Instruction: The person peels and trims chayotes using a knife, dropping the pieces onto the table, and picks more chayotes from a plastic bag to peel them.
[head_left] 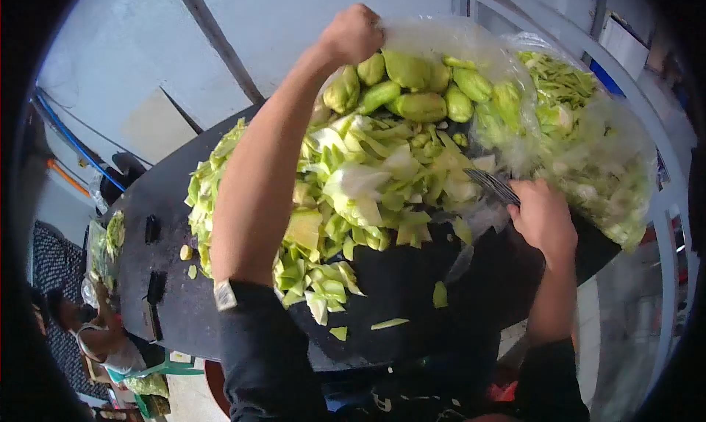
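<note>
My left hand point(354, 36) is closed on the gathered edge of a clear plastic bag point(448, 36) at the back of the table. Whole green chayotes point(421, 107) lie at the bag's mouth, partly under the film. In front of them spreads a large heap of cut chayote pieces point(353, 187), which my left forearm partly covers. My right hand point(544, 212), to the right of the heap, is wrapped round a thin, dark, striped tool point(494, 187). Its tip points left toward the pieces; blur hides its exact kind.
A second clear bag point(599, 157) full of sliced green pieces stands at the right edge of the dark round table point(412, 315). Grey metal rails point(665, 253) run beyond it. Another person point(110, 341) sits at lower left beside a bag of greens point(103, 249). Dark objects point(153, 297) lie on the left side.
</note>
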The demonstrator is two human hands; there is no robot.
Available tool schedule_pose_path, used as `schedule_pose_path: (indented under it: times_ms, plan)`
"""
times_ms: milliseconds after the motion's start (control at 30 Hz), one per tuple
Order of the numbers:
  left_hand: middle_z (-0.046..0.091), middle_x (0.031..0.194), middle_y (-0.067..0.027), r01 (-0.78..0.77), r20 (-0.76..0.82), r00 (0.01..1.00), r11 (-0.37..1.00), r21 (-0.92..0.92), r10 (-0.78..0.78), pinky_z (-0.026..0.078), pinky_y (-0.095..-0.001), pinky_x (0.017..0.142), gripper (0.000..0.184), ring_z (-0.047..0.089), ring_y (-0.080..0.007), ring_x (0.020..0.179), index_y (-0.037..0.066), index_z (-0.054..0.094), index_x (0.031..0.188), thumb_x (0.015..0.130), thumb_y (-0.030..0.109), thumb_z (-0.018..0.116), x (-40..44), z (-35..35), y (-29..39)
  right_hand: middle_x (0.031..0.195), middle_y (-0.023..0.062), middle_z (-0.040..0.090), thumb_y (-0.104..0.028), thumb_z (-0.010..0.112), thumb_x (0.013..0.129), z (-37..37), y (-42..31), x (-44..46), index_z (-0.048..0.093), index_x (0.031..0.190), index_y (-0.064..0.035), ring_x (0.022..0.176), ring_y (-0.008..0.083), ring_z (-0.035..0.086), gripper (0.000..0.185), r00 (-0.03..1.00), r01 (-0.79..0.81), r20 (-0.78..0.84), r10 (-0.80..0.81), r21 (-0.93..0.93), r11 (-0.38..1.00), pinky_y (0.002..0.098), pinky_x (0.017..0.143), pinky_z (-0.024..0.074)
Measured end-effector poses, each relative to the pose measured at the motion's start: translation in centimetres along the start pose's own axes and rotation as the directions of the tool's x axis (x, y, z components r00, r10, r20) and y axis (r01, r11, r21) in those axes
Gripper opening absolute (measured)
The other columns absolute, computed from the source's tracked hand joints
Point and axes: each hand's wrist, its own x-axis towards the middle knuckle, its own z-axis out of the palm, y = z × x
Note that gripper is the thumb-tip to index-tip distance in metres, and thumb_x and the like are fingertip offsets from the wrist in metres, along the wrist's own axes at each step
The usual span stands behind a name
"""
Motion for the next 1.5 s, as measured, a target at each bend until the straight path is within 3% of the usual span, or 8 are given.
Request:
schedule_pose_path:
  times_ms: [200, 367, 733, 800, 900, 1033, 1233, 1500]
  plan:
    - [0.071, 0.091, -0.0102, 0.011, 0.1, 0.995, 0.936, -0.352, 0.026, 0.053, -0.0353, 0.081, 0.029, 0.066, -0.0203, 0.086, -0.001, 0.071, 0.102, 0.079, 0.016, 0.067, -5.5, -9.2, -1.5, 0.093, 0.0194, 0.065, -0.012, 0.071, 0.08, -0.3, -0.6, -0.1, 0.069, 0.102, -0.0063, 0.091, 0.0404, 0.064, 0.022, 0.999, -0.025, 0.026, 0.027, -0.049, 0.998, 0.0491, 0.08, 0.0515]
    - [0.072, 0.108, -0.0202, -0.053, -0.179, 0.983, 0.998, -0.031, 0.047, 0.054, -0.0393, 0.089, 0.042, 0.07, -0.0323, 0.1, 0.002, 0.071, 0.113, 0.076, 0.02, 0.074, -1.3, -6.7, -3.7, 0.097, 0.0226, 0.065, -0.011, 0.073, 0.08, 0.0, -0.6, -0.2, 0.07, 0.105, -0.0061, 0.096, 0.0417, 0.063, 0.026, 1.0, -0.01, -0.006, 0.01, -0.005, 1.0, 0.0496, 0.085, 0.0502]
    - [0.07, 0.114, -0.0195, 0.041, -0.27, 0.957, 0.969, -0.243, -0.108, 0.053, -0.0459, 0.092, 0.039, 0.066, -0.04, 0.106, 0.01, 0.069, 0.121, 0.085, 0.023, 0.063, 4.6, -0.2, -0.1, 0.088, 0.0202, 0.068, -0.007, 0.065, 0.081, -0.9, -0.5, -0.3, 0.071, 0.1, -0.0054, 0.089, 0.0385, 0.066, 0.02, 0.997, 0.059, 0.049, -0.057, -0.042, 0.997, 0.0484, 0.081, 0.0533]
    - [0.065, 0.121, -0.0182, 0.166, -0.494, 0.869, 0.936, 0.31, 0.009, 0.053, -0.0488, 0.09, 0.039, 0.066, -0.041, 0.105, 0.015, 0.066, 0.127, 0.089, 0.027, 0.063, 4.8, -0.2, -0.4, 0.086, 0.0206, 0.068, -0.006, 0.063, 0.081, -0.8, -0.6, -0.5, 0.071, 0.098, -0.0051, 0.087, 0.0388, 0.067, 0.018, 0.997, 0.08, -0.02, -0.081, -0.029, 0.996, 0.0488, 0.08, 0.0535]
    - [0.064, 0.116, -0.0209, 0.272, -0.546, 0.837, 0.89, 0.366, -0.032, 0.052, -0.0473, 0.092, 0.039, 0.059, -0.0423, 0.112, 0.021, 0.064, 0.129, 0.092, 0.033, 0.063, 4.7, -0.4, -1.7, 0.083, 0.0205, 0.067, -0.004, 0.059, 0.081, -1.2, -0.8, -0.5, 0.07, 0.091, -0.0049, 0.085, 0.039, 0.067, 0.015, 0.996, 0.093, 0.018, -0.092, -0.045, 0.995, 0.05, 0.077, 0.0534]
    - [0.059, 0.115, -0.0222, 0.257, -0.625, 0.744, 0.965, -0.058, -0.236, 0.052, -0.0474, 0.092, 0.044, 0.062, -0.0401, 0.104, 0.008, 0.059, 0.124, 0.089, 0.033, 0.067, 6.0, 0.5, -3.0, 0.078, 0.0189, 0.067, -0.004, 0.06, 0.08, -1.0, -0.6, -0.5, 0.068, 0.087, -0.0053, 0.08, 0.0392, 0.067, 0.01, 0.993, 0.116, -0.002, -0.116, -0.052, 0.992, 0.0506, 0.072, 0.0535]
    - [0.062, 0.122, -0.0222, -0.307, -0.337, 0.856, 0.909, 0.28, 0.393, 0.041, -0.0482, 0.107, 0.049, 0.05, -0.0435, 0.126, 0.004, 0.056, 0.123, 0.084, 0.029, 0.072, 5.0, 4.1, -2.9, 0.076, 0.0176, 0.066, -0.006, 0.062, 0.08, -1.0, -0.8, -0.6, 0.067, 0.087, -0.0065, 0.079, 0.038, 0.067, 0.008, 0.991, 0.134, -0.007, -0.135, -0.053, 0.989, 0.0501, 0.071, 0.0535]
    - [0.043, 0.153, -0.0102, 0.179, 0.052, 0.976, 0.92, 0.348, -0.21, 0.025, -0.0663, 0.112, 0.066, 0.025, -0.0393, 0.147, 0.022, 0.05, 0.146, 0.086, 0.044, 0.068, 6.2, 9.7, -7.4, 0.077, 0.0171, 0.066, -0.007, 0.062, 0.081, -0.9, -0.9, -0.6, 0.066, 0.088, -0.0083, 0.078, 0.0368, 0.067, 0.008, 0.993, 0.109, 0.04, -0.107, -0.068, 0.992, 0.0505, 0.07, 0.0521]
